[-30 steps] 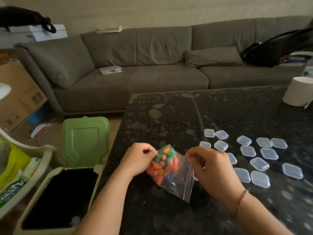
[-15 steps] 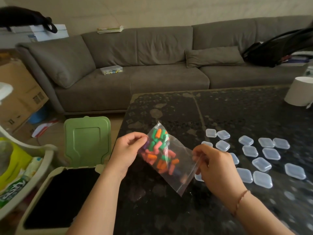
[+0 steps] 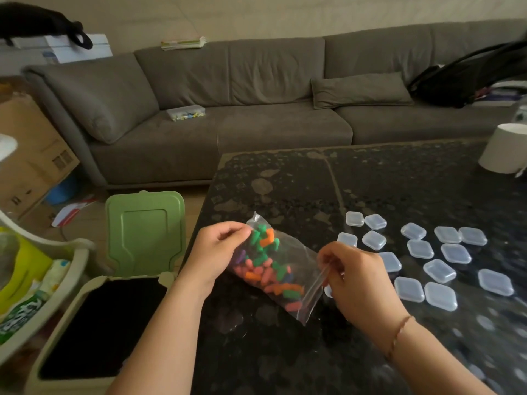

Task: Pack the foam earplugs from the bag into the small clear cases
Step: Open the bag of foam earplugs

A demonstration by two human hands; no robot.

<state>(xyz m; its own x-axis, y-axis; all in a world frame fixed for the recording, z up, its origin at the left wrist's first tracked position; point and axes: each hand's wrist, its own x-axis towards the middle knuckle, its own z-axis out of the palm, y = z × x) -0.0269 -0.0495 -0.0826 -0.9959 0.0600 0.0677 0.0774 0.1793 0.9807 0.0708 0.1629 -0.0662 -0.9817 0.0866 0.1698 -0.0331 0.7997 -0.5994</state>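
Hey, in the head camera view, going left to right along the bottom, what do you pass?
Open bin with green lid → left hand → bag of earplugs → right hand → clear cases on the dark table.

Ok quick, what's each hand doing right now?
Left hand: pinching the closed end of the bag.
Right hand: pinching the bag's zip end.
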